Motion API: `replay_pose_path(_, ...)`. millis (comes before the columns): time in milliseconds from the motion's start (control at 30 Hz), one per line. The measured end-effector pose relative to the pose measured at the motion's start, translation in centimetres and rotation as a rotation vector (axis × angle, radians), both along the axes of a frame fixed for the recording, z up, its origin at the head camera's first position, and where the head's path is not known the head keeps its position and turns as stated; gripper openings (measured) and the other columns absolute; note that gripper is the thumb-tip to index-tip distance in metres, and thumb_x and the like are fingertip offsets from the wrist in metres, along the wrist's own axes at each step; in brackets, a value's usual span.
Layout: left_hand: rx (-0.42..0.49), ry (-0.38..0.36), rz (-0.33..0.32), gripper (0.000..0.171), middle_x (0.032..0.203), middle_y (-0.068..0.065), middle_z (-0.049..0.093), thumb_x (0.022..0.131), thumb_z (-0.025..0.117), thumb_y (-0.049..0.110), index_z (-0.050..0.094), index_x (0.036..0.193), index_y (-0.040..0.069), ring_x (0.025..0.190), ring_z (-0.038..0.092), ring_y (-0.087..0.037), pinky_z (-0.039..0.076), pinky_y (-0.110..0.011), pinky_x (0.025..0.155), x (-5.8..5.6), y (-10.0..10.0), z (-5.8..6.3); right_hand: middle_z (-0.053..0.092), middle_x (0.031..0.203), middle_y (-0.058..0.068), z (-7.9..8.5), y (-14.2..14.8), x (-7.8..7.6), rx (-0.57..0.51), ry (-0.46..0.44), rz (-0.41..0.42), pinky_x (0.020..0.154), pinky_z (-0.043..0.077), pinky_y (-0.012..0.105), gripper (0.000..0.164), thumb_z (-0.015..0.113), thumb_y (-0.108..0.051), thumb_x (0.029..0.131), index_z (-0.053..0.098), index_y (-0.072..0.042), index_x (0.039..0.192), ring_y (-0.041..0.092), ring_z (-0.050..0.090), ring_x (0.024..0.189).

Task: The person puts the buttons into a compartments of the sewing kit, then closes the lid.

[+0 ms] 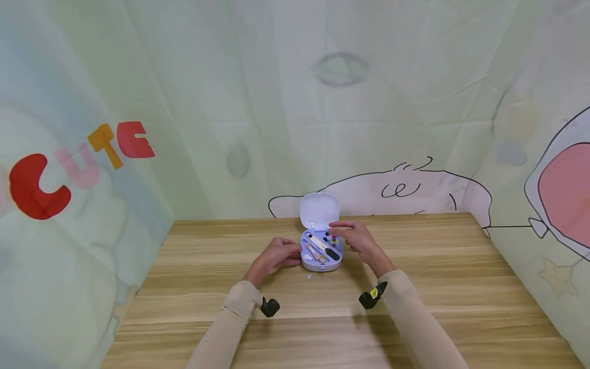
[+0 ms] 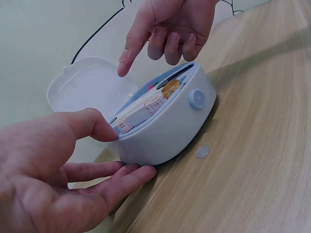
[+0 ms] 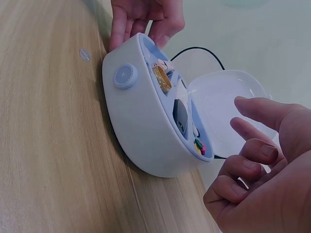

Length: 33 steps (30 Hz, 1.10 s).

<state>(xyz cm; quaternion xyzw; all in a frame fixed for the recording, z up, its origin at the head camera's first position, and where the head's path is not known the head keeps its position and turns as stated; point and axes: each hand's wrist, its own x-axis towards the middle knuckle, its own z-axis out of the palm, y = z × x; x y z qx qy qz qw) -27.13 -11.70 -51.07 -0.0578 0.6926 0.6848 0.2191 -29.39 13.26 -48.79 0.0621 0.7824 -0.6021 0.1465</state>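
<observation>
A white sewing box (image 1: 321, 267) with a light blue tray stands on the table, its lid (image 1: 319, 210) tipped back. In the left wrist view, my left hand (image 2: 63, 170) grips its side, thumb on the rim and fingers low against the wall. My right hand (image 3: 267, 160) hovers over the box's right side, index finger extended and the others curled, holding nothing. Inside lie a printed tape measure (image 2: 146, 110), a gold ring-like thimble (image 3: 162, 79), a white tool with a black end (image 1: 331, 252) and small coloured pieces (image 3: 199, 145).
A small clear disc (image 2: 202, 152) lies on the wooden table (image 1: 415, 318) just in front of the box. Behind the table's back edge hangs a printed curtain (image 1: 276, 102), close to the raised lid.
</observation>
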Motion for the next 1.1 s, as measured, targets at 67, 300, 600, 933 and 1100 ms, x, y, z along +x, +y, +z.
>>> replay_pose_path(67,0.003,-0.001,-0.002,0.037,0.111,-0.023,0.070,0.098,0.066,0.004,0.057,0.128,-0.016,0.094,0.070,-0.024,0.063,-0.041,0.089,0.0,0.0,0.0,0.066,0.103,0.005,-0.1,0.1,0.0,0.000,0.003,0.006,0.050,0.028,0.024,0.030,0.079,-0.028,0.093,0.078,-0.017,0.121,0.020,0.041,0.065)
replay_pose_path(300,0.001,-0.002,-0.008,0.038,0.112,-0.023,0.070,0.099,0.066,0.005,0.057,0.129,-0.016,0.095,0.071,-0.025,0.063,-0.041,0.090,0.1,-0.1,0.0,0.062,0.106,0.005,0.2,0.0,0.6,0.032,0.029,0.039,0.058,0.033,0.028,0.032,0.079,-0.031,0.092,0.077,-0.020,0.123,0.024,0.047,0.075)
replay_pose_path(600,-0.002,-0.005,-0.010,0.037,0.112,-0.023,0.070,0.099,0.065,0.004,0.057,0.129,-0.016,0.094,0.071,-0.024,0.063,-0.041,0.091,0.2,-0.1,0.3,0.064,0.119,0.009,1.4,-0.2,1.8,0.070,0.057,0.092,0.082,0.046,0.044,0.032,0.080,-0.031,0.092,0.077,-0.019,0.123,0.030,0.051,0.102)
replay_pose_path(933,0.005,-0.009,-0.015,0.036,0.114,-0.025,0.069,0.100,0.064,0.003,0.056,0.129,-0.017,0.095,0.071,-0.025,0.063,-0.041,0.091,0.1,-0.1,0.2,0.063,0.135,0.009,2.5,-0.9,3.7,0.047,0.136,0.188,0.097,0.046,0.048,0.038,0.082,-0.028,0.091,0.076,-0.014,0.126,0.032,0.050,0.120)
replay_pose_path(1100,0.000,-0.014,-0.014,0.037,0.114,-0.025,0.069,0.099,0.065,0.004,0.056,0.130,-0.016,0.096,0.071,-0.025,0.063,-0.040,0.089,0.0,-0.1,0.2,0.059,0.098,0.011,2.7,-1.2,4.6,0.057,0.168,0.222,0.068,0.037,0.032,0.038,0.084,-0.027,0.089,0.077,-0.015,0.124,0.023,0.048,0.089)
